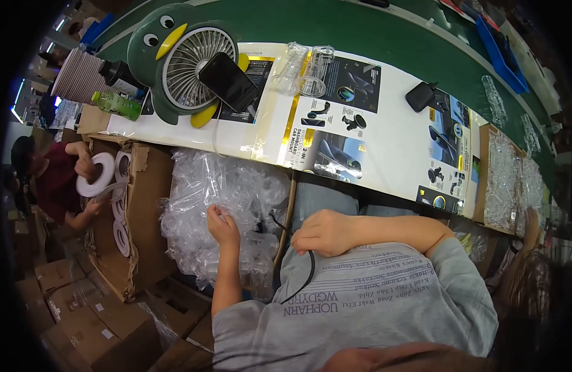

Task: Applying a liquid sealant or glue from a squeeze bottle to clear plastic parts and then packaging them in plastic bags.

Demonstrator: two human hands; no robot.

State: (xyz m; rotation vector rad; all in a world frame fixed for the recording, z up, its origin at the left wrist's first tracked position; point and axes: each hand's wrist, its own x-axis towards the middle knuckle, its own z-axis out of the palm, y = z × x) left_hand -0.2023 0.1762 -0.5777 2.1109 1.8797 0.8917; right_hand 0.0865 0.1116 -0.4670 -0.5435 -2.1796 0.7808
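My left hand (224,224) is over a large heap of clear plastic packaging (199,186), at the left of my lap. Its fingers are curled together at the plastic, and what they hold, if anything, cannot be made out. My right hand (324,233) lies closed in front of my grey shirt, the forearm bent across my body. A thin black cable (312,266) runs into this hand from the heap's side and comes out below it, down along the shirt.
The printed cardboard-covered table edge (385,155) carries a green penguin-shaped fan (187,68), a black phone (229,82), a green bottle (116,105), a black charger (420,96) and clear plastic trays (289,69). At left, a carton (151,217) holds white rings; another person handles one ring (97,177).
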